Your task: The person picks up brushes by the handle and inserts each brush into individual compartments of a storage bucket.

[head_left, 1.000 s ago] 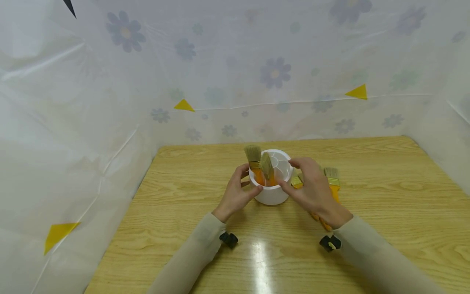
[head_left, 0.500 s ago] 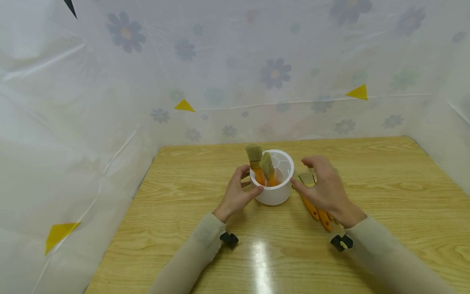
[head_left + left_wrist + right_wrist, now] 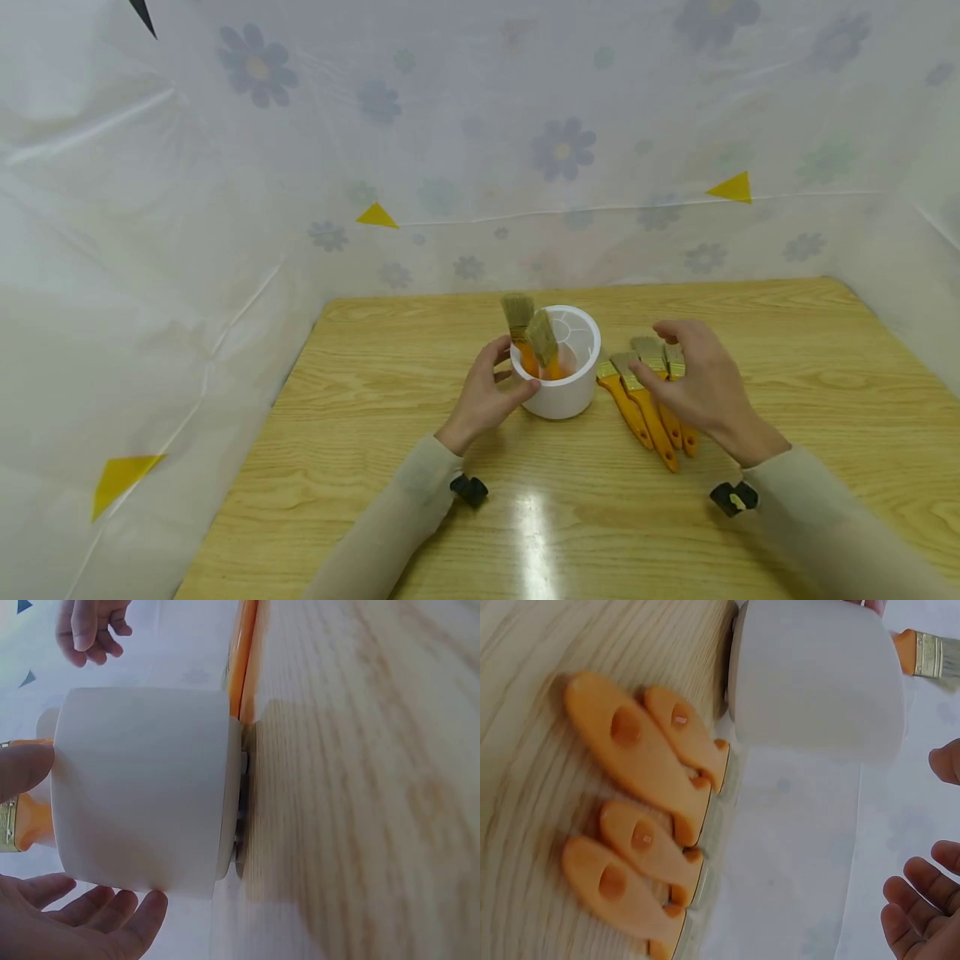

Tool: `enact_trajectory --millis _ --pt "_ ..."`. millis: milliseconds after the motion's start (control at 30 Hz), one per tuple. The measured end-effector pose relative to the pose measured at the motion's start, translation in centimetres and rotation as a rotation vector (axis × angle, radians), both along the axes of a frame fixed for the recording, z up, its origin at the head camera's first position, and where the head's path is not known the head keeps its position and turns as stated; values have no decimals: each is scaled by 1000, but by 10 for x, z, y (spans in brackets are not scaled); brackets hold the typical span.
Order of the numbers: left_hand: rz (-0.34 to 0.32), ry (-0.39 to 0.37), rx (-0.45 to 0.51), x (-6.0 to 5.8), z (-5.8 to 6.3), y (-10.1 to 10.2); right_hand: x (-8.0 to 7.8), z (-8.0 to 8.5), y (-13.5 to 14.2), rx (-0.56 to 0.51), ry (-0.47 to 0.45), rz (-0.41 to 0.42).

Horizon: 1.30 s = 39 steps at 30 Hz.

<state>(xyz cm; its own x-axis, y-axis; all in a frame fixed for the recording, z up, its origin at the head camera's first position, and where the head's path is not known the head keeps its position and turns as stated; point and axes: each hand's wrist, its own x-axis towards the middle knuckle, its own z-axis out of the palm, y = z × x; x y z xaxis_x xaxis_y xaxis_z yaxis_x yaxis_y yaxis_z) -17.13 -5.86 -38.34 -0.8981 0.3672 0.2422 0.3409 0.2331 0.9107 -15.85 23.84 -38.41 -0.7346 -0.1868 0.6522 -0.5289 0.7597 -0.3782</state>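
A white round organizer with inner compartments stands on the table in the head view. My left hand holds it from the left, thumb over the near rim and fingers round the side. Two paintbrushes with orange handles lean in its left part, bristles up. My right hand, fingers spread and holding nothing, hovers over a row of several paintbrushes lying right of the organizer. It hides part of their bristle ends. In the right wrist view their orange handles lie side by side, hanging holes showing.
The wood-grain table meets a pale plastic sheet with flowers at the back. Yellow tape triangles mark the sheet. Dark cameras sit at both wrists.
My right hand has moved right, from the organizer's rim to over the brushes on the table, uncovering more of them. The left hand and the organizer have stayed in place.
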Motion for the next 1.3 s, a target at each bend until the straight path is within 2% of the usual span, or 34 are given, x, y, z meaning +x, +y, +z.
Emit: enact_trajectory --millis 200,433,733,1067,1300 --pt "-2 3 9 -1 -2 0 1 -1 12 4 -24 -24" --pt "6 -31 24 0 -2 -1 3 -4 22 18 -45 -60" --pt "-8 13 6 0 -1 0 4 -8 33 24 -62 -86" --pt "-13 19 13 -1 -2 0 5 -12 41 32 -121 -109" --pt "-18 -16 42 -1 -4 -1 4 -16 46 39 -167 -135"
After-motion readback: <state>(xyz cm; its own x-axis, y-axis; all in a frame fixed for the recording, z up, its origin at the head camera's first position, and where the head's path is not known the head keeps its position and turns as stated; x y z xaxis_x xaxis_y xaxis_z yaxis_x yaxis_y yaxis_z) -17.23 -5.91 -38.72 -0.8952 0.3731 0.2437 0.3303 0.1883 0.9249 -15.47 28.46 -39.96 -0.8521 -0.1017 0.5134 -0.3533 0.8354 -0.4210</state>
